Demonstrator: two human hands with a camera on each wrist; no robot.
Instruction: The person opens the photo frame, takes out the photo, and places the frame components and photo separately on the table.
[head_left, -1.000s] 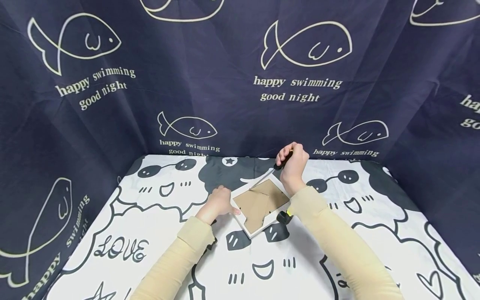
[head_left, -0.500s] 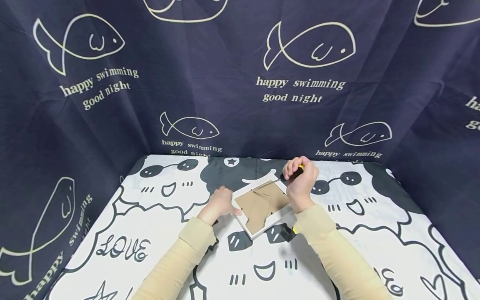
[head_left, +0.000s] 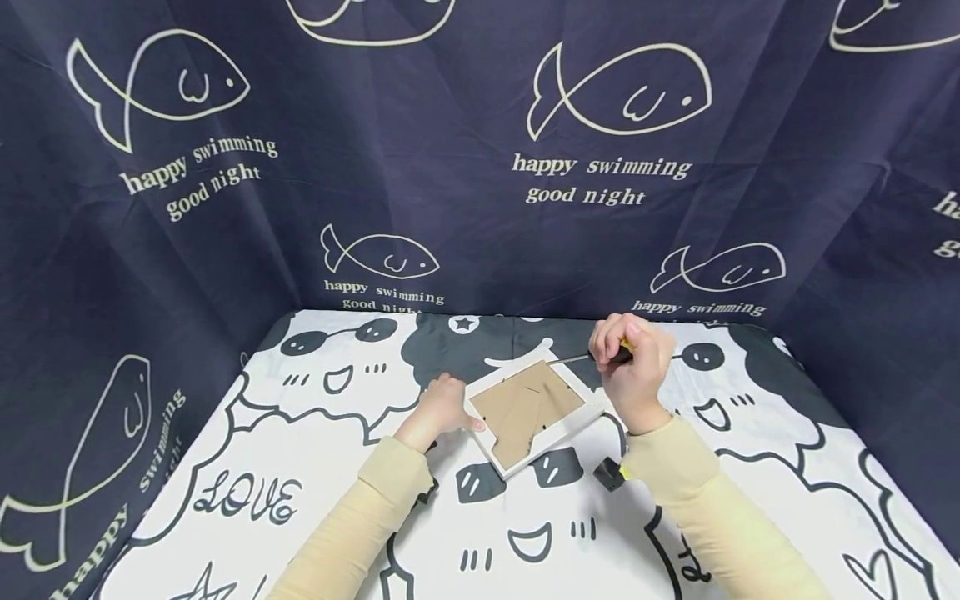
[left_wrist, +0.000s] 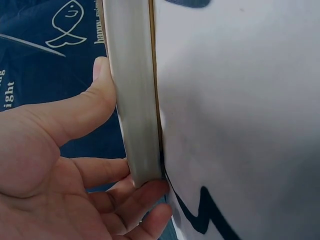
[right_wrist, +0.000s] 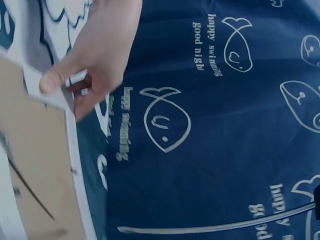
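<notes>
A white picture frame (head_left: 566, 431) lies tilted on the table, its brown backing board (head_left: 517, 408) facing up. Small dark tabs dot the board's edges, and a short dark slit shows near its middle. My left hand (head_left: 442, 404) grips the frame's left corner, thumb on top; in the left wrist view, the fingers (left_wrist: 150, 195) curl around the frame's edge. My right hand (head_left: 633, 362) holds a screwdriver (head_left: 572, 359) by its black and yellow handle. Its thin metal shaft (right_wrist: 200, 230) points left toward the frame's far corner. In the right wrist view, the tip appears beside the frame.
A white cloth with black cartoon drawings covers the table (head_left: 345, 517). Behind it hangs a dark blue curtain (head_left: 480, 167) with fish prints. A small black item (head_left: 609, 473) with yellow on it sits at the right cuff.
My right hand has moved right with the screwdriver, drawing its tip from over the backing board to the frame's far edge. The left hand keeps its grip on the frame.
</notes>
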